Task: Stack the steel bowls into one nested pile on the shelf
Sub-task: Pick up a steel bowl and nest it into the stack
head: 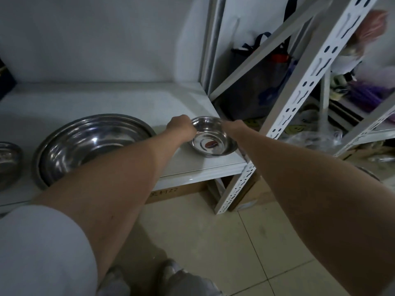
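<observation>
A small steel bowl (213, 139) with a red and blue sticker inside sits near the right end of the white shelf (119, 103). My left hand (181, 128) grips its left rim and my right hand (233, 127) grips its right rim. A large steel bowl (92, 144) rests on the shelf to the left, partly hidden by my left forearm. Another steel bowl (8, 161) is cut off by the left edge of the view.
A white slotted upright (303, 82) of the rack stands just right of the small bowl. Behind it are a dark bag (260, 82) and clutter on a neighbouring rack. Cardboard boxes (177, 192) sit under the shelf. The floor is tiled.
</observation>
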### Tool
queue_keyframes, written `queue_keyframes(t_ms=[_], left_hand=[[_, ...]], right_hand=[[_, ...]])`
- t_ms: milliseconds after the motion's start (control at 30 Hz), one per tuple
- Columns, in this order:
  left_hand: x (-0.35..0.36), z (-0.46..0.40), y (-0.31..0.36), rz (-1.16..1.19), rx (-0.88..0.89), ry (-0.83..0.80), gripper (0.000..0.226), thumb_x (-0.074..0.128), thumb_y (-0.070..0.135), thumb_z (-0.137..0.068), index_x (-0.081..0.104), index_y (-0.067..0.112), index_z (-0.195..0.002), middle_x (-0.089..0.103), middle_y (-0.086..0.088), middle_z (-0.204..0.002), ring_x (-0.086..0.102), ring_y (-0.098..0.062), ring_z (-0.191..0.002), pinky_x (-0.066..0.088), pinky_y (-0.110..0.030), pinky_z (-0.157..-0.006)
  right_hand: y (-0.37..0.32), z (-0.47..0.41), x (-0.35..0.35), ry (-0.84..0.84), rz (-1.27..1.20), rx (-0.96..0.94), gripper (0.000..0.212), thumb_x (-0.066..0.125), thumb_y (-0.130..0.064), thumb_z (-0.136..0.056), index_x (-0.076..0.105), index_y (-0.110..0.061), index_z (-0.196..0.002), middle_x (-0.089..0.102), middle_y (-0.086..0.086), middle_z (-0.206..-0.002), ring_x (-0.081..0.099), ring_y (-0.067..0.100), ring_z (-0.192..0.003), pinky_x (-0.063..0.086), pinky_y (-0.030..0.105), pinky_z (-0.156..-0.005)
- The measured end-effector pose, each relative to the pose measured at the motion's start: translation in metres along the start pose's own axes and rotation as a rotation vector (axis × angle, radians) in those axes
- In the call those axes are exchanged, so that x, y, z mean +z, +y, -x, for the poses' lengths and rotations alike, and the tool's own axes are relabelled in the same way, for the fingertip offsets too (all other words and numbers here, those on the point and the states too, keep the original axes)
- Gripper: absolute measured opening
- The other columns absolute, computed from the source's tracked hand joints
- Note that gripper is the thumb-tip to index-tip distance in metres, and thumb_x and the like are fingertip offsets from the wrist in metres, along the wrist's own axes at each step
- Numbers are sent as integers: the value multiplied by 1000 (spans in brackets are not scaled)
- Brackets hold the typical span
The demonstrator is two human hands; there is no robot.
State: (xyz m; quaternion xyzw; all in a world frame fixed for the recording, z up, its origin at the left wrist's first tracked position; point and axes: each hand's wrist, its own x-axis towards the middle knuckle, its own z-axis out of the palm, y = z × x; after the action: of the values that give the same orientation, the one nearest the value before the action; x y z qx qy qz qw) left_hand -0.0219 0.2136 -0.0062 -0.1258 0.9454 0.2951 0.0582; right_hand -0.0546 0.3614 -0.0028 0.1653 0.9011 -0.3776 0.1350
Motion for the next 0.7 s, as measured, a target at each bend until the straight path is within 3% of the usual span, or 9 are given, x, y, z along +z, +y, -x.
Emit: queue_keyframes(t_ms=[67,200,433,567,700], left_hand=[[4,-2,0,9,-32,-23,17,50,11,-88,62,4,-99,71,-20,-106,72,-34,-94,46,-25,-54],[-3,-8,-2,39,-73,67,33,58,12,-87,60,-2,-117,64,-21,-123,61,-37,-113,46,-32,-79],[-70,0,-26,132,-101,270,28,56,10,-84,66,-2,-107,67,-21,-115,63,-37,-106,48,-34,-79],[-113,16,-52,175,-137,409,32,57,8,-82,69,2,-110,69,-18,-114,64,-36,-107,50,-34,-85],[-146,41,-87,166,-171,469,31,59,11,-80,71,4,-107,71,-17,-111,65,-35,-105,47,-31,-79]], right_hand=[[1,-4,3,-7,-24,1,53,50,-33,-91,42,-5,-136,55,18,-125,59,30,-104,51,37,-86],[-4,-8,1,36,-20,-44,41,51,-32,-88,48,-7,-121,56,17,-119,59,29,-98,53,38,-87],[-51,11,8,124,-74,-201,43,52,-22,-88,51,-2,-126,53,16,-125,59,30,-99,54,39,-89],[-85,36,26,108,-138,-313,32,51,-16,-89,56,-1,-117,61,16,-115,63,28,-94,56,39,-86],[-112,67,47,55,-92,-404,17,50,-14,-84,58,-2,-93,60,14,-87,57,27,-76,49,33,-62]])
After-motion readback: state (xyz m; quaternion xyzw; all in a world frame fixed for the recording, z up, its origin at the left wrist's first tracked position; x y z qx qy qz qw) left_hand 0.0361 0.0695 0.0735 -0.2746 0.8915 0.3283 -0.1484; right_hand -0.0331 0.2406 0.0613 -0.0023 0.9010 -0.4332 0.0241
